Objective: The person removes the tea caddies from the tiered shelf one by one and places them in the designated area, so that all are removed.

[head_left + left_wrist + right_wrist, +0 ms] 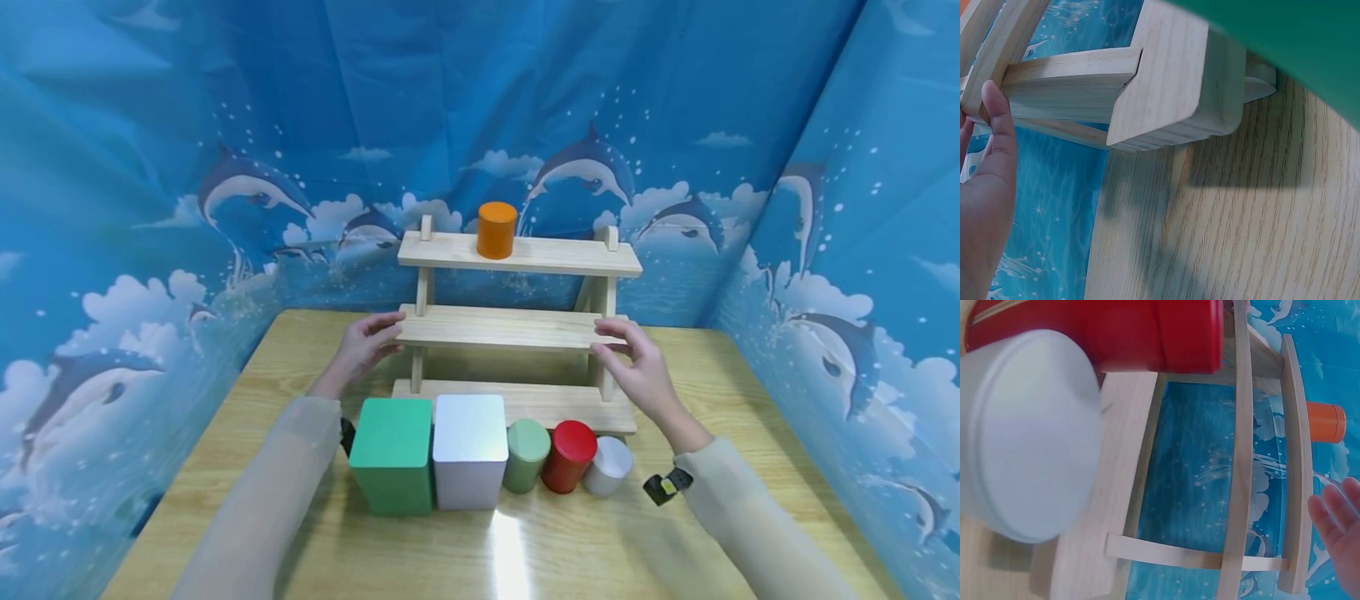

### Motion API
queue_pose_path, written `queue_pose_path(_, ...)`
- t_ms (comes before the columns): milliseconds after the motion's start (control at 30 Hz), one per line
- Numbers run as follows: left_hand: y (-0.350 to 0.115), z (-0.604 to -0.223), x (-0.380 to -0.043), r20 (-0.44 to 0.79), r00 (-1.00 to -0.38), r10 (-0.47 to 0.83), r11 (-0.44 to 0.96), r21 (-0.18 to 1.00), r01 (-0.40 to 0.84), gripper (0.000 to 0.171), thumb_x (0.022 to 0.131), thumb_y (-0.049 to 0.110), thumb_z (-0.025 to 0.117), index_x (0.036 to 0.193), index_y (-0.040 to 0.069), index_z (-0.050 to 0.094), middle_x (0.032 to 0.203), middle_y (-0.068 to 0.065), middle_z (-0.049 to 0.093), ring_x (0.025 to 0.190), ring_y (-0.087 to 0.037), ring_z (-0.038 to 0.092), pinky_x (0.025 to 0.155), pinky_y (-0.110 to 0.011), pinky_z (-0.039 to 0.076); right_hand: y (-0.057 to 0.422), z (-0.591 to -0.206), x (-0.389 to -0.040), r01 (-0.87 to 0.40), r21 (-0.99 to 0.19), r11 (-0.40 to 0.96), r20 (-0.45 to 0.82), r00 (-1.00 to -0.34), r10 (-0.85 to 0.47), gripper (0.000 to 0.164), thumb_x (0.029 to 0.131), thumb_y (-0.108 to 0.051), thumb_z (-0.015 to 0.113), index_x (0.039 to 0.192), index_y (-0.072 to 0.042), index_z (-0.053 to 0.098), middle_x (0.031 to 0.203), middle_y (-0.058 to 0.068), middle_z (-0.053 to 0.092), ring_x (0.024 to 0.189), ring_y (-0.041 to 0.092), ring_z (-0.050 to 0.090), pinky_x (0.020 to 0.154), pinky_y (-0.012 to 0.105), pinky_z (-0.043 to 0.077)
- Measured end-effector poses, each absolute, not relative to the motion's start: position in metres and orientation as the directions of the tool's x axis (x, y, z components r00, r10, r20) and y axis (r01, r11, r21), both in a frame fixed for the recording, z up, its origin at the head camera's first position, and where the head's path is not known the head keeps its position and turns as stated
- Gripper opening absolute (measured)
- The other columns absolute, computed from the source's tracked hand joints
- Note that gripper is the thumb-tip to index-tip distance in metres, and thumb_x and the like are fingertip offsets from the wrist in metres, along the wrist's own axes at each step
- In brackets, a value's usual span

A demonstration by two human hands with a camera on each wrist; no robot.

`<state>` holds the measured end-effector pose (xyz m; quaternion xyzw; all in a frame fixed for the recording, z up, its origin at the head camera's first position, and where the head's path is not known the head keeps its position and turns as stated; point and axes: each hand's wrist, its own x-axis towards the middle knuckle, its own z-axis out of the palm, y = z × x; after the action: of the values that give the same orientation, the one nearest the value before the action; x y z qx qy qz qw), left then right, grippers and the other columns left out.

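A three-tier wooden display rack (pixel 517 329) stands on the table. My left hand (pixel 366 343) is at the left end of its middle shelf; in the left wrist view the thumb (pixel 997 115) lies against a shelf end, with other fingers on the far side, pinching it. At the right end of that shelf, my right hand (pixel 637 367) has thumb and fingers spread apart, overlapping the board. In the right wrist view its fingers (pixel 1332 515) look straight, beside the top board. An orange cylinder (pixel 497 231) stands on the top shelf, left of its middle.
In front of the rack stand a green block (pixel 393 454), a white block (pixel 470 450), a pale green cylinder (pixel 527 454), a red cylinder (pixel 570 457) and a white cylinder (pixel 608 467), in a row. A blue dolphin-print curtain (pixel 360 108) surrounds the wooden table (pixel 285 392).
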<state>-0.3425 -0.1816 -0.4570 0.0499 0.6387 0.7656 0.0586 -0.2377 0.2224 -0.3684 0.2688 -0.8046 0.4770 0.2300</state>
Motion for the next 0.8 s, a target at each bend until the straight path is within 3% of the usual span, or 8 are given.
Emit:
queue_pose_path(367, -0.184, -0.459, -0.344, -0.005, -0.989, 0.149, -0.172, 0.985, -0.031, 0.041, 0.09, 0.019, 0.063, 0.127, 0.005, 0.053, 0.124, -0.008, 0.051, 0.092, -0.016, 0.058, 0.081, -0.03, 0.054, 0.214, -0.359, -0.248, -0.64, -0.644, 0.418, 0.613, -0.759, -0.218, 0.032, 0.084, 0.009, 0.062, 0.115, 0.01, 0.055, 0.112, 0.026, 0.055, 0.103, 0.037, 0.054, 0.084, 0.018, 0.049)
queue_pose_path(600, -0.184, -0.458, -0.344, -0.006, -0.988, 0.152, -0.145, 0.989, -0.028, 0.043, 0.09, 0.019, 0.062, 0.129, 0.004, 0.051, 0.126, -0.009, 0.05, 0.095, -0.017, 0.057, 0.082, -0.03, 0.053, 0.206, -0.35, -0.253, -0.631, -0.625, 0.459, 0.602, -0.764, -0.231, 0.031, 0.086, 0.005, 0.062, 0.116, 0.007, 0.055, 0.114, 0.021, 0.056, 0.103, 0.034, 0.054, 0.084, 0.02, 0.049)
queue_pose_path(800, -0.182, -0.456, -0.344, -0.006, -0.988, 0.157, -0.156, 0.987, -0.031, 0.041, 0.092, 0.015, 0.06, 0.13, 0.002, 0.05, 0.126, -0.009, 0.05, 0.094, -0.017, 0.057, 0.08, -0.03, 0.054, 0.198, -0.337, -0.258, -0.63, -0.605, 0.486, 0.6, -0.763, -0.242, 0.03, 0.086, 0.004, 0.062, 0.116, 0.007, 0.056, 0.114, 0.021, 0.056, 0.103, 0.034, 0.055, 0.085, 0.044, 0.051)
